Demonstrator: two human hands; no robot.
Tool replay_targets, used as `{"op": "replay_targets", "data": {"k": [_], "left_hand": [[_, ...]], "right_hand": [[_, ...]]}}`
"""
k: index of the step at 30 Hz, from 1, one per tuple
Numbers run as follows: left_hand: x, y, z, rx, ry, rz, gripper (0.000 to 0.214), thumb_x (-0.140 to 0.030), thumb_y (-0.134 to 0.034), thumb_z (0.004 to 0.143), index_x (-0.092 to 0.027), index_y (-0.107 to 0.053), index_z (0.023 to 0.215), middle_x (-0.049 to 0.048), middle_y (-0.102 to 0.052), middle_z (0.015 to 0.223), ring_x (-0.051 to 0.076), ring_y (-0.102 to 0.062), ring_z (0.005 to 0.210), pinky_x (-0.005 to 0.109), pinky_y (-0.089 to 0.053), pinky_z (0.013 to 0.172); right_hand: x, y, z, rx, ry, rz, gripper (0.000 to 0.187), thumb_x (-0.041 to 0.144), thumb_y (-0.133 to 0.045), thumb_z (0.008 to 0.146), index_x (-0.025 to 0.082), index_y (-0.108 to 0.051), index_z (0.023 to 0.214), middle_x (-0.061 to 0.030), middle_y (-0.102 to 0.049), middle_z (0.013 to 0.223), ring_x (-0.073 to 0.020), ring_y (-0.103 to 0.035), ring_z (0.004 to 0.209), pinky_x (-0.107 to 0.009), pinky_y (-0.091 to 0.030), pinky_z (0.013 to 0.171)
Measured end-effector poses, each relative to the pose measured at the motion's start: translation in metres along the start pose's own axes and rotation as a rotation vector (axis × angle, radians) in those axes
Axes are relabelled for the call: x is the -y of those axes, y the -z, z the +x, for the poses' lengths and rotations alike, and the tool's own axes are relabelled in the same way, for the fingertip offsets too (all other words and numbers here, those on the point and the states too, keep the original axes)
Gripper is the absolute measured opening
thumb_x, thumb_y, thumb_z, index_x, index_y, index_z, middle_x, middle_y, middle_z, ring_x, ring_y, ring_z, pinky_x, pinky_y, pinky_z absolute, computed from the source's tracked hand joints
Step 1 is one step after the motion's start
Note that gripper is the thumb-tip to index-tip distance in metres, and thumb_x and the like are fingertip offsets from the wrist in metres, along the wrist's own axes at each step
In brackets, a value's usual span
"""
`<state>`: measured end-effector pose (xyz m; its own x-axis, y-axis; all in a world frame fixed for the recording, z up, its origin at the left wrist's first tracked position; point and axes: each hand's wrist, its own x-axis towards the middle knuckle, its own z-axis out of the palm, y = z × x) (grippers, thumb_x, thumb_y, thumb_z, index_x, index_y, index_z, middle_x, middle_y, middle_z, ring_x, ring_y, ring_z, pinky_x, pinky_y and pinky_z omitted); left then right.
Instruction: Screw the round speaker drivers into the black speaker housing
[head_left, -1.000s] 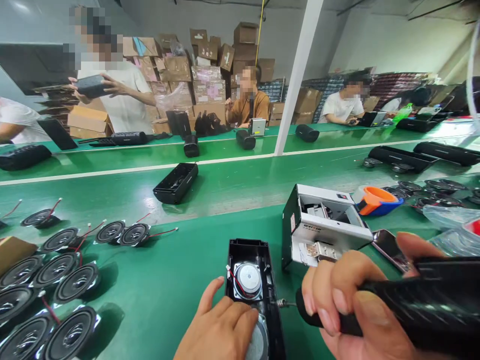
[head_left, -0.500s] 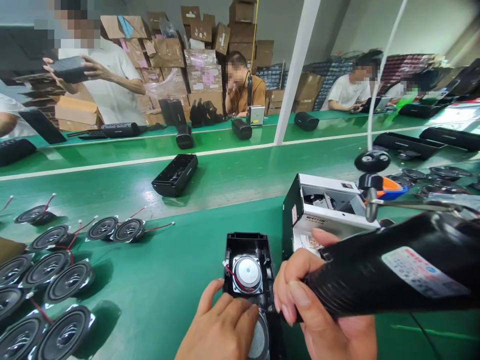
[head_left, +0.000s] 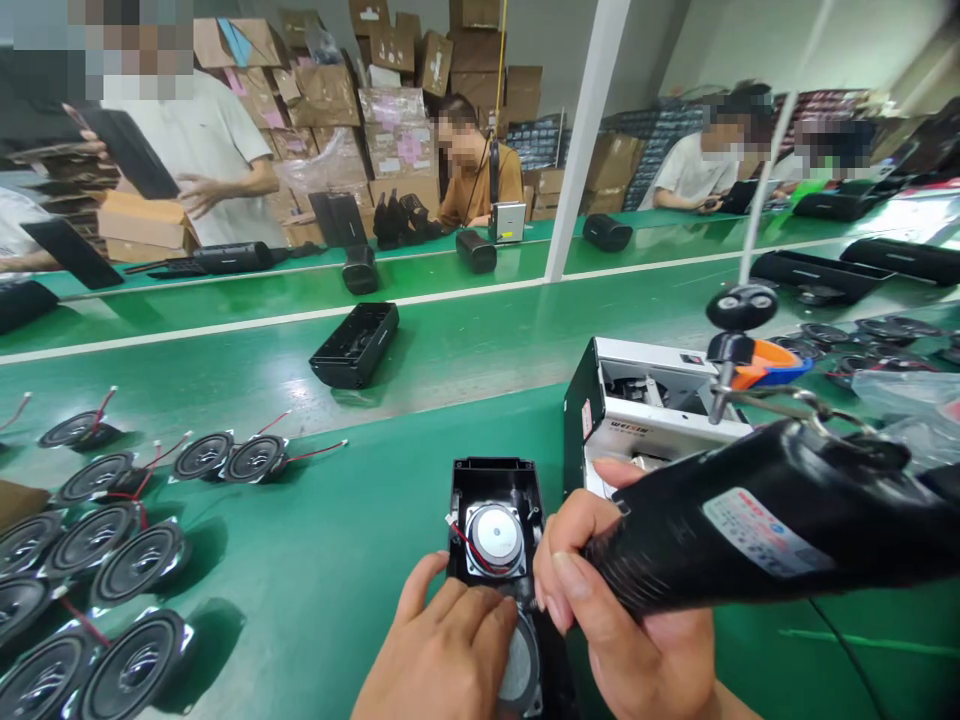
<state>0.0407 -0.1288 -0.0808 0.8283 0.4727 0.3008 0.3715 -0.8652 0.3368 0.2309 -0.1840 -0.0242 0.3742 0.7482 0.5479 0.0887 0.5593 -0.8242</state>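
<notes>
Left hand [head_left: 439, 650] lies over the black housing [head_left: 491, 488] on the green tabletop [head_left: 315, 560], covering part of the lower speaker [head_left: 523, 665] — can't tell if its fingers grip. Upper speaker [head_left: 496, 533] sits magnet-up inside. Right hand [head_left: 630, 630]: fingers clamped round black power screwdriver [head_left: 697, 525] — front end near the housing's right side. White machine [head_left: 675, 428] behind, loose speakers [head_left: 142, 560] at left.
</notes>
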Motion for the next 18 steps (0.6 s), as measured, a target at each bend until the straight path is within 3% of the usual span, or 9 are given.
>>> {"op": "replay_targets", "data": {"k": [4, 7, 10, 12, 16, 18], "left_hand": [[-0.01, 0.008, 0.005, -0.051, 0.022, -0.01, 0.044, -0.025, -0.086, 0.078, -0.027, -0.068, 0.118, -0.0036, -0.081, 0.103, 0.026, -0.077, 0.092, 0.054, -0.046, 0.116], [-0.023, 0.032, 0.015, 0.017, 0.058, 0.012, 0.042, -0.015, -0.079, 0.078, -0.026, -0.068, 0.117, -0.0026, -0.081, 0.102, 0.026, -0.077, 0.095, 0.053, -0.049, 0.116], [-0.032, 0.048, 0.02, 0.069, 0.048, 0.046, 0.044, -0.008, -0.071, 0.079, -0.023, -0.067, 0.12, -0.0006, -0.081, 0.102, 0.026, -0.077, 0.094, 0.055, -0.05, 0.117], [-0.033, 0.05, 0.021, 0.069, 0.054, 0.039, 0.047, -0.005, -0.068, 0.078, -0.024, -0.067, 0.121, -0.0007, -0.081, 0.103, 0.026, -0.078, 0.095, 0.056, -0.05, 0.117], [-0.03, 0.039, 0.019, 0.043, 0.091, 0.003, 0.052, -0.005, -0.069, 0.073, -0.026, -0.069, 0.12, -0.0019, -0.081, 0.107, 0.027, -0.078, 0.105, 0.055, -0.05, 0.119], [-0.025, 0.032, 0.017, 0.051, 0.084, 0.034, 0.051, -0.007, -0.07, 0.072, -0.026, -0.069, 0.119, -0.0021, -0.081, 0.107, 0.028, -0.078, 0.107, 0.057, -0.049, 0.118]], "right_hand": [[0.002, -0.002, 0.001, 0.055, -0.008, 0.008, 0.033, 0.014, -0.06, 0.108, 0.033, -0.059, 0.136, -0.0018, -0.065, 0.093, -0.0181, -0.056, 0.057, -0.033, -0.054, 0.049], [0.004, -0.003, 0.002, 0.106, -0.047, 0.011, 0.019, 0.014, -0.061, 0.107, 0.03, -0.066, 0.117, 0.0009, -0.057, 0.082, -0.018, -0.053, 0.055, -0.032, -0.05, 0.046], [0.006, -0.004, 0.005, 0.16, -0.038, 0.005, 0.02, 0.012, -0.061, 0.104, 0.03, -0.065, 0.11, 0.002, -0.056, 0.082, -0.0175, -0.055, 0.06, -0.03, -0.05, 0.049], [0.007, -0.005, 0.007, 0.171, -0.019, 0.01, 0.025, 0.01, -0.06, 0.102, 0.033, -0.062, 0.112, 0.0038, -0.058, 0.084, -0.0165, -0.056, 0.064, -0.029, -0.05, 0.056], [0.01, -0.008, 0.012, 0.143, -0.032, 0.025, 0.046, 0.011, -0.066, 0.098, 0.037, -0.052, 0.133, 0.0064, -0.059, 0.084, -0.0157, -0.055, 0.066, -0.028, -0.051, 0.062], [0.01, -0.009, 0.013, 0.131, -0.033, 0.023, 0.043, 0.012, -0.068, 0.098, 0.034, -0.053, 0.132, 0.0045, -0.06, 0.084, -0.0164, -0.055, 0.067, -0.027, -0.051, 0.059]]}}
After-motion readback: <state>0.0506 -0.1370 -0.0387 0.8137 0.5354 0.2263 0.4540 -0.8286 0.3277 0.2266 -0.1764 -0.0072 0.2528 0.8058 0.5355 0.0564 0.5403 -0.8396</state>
